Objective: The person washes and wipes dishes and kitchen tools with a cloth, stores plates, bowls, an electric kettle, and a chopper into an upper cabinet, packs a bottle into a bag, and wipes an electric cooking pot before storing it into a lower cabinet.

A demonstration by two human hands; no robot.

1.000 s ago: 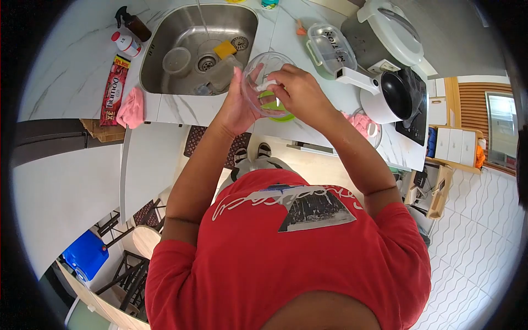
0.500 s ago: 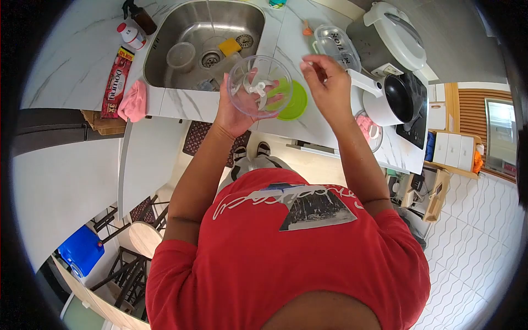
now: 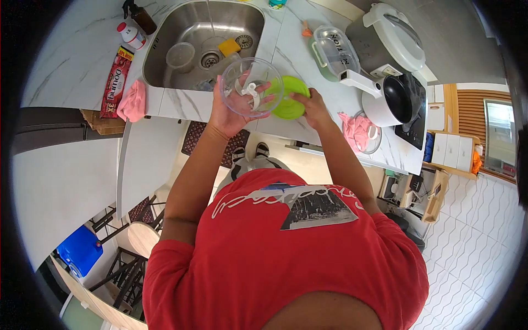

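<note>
My left hand [image 3: 228, 114] is wrapped round the underside of a clear plastic chopper bowl [image 3: 268, 71], held near the sink's front edge. Inside the bowl sits a white-hubbed blade [image 3: 250, 91], and my fingers show through the clear wall. To its right, a round lime-green lid [image 3: 288, 104] is at the counter edge, partly behind the bowl. My right hand [image 3: 315, 110] grips its right side, fingers on top. Whether the lid still rests on the counter, I cannot tell.
The steel sink [image 3: 159, 60] contains a clear round container [image 3: 180, 55] and a yellow sponge [image 3: 229, 47]. At right are a lidded food container [image 3: 334, 52], pink cloth [image 3: 356, 132], white pan [image 3: 379, 107] and rice cooker [image 3: 388, 41]. A Downy packet [image 3: 115, 82] lies left.
My right hand has come down from above the counter and taken hold of the green lid. The bowl in my left hand has shifted slightly left.
</note>
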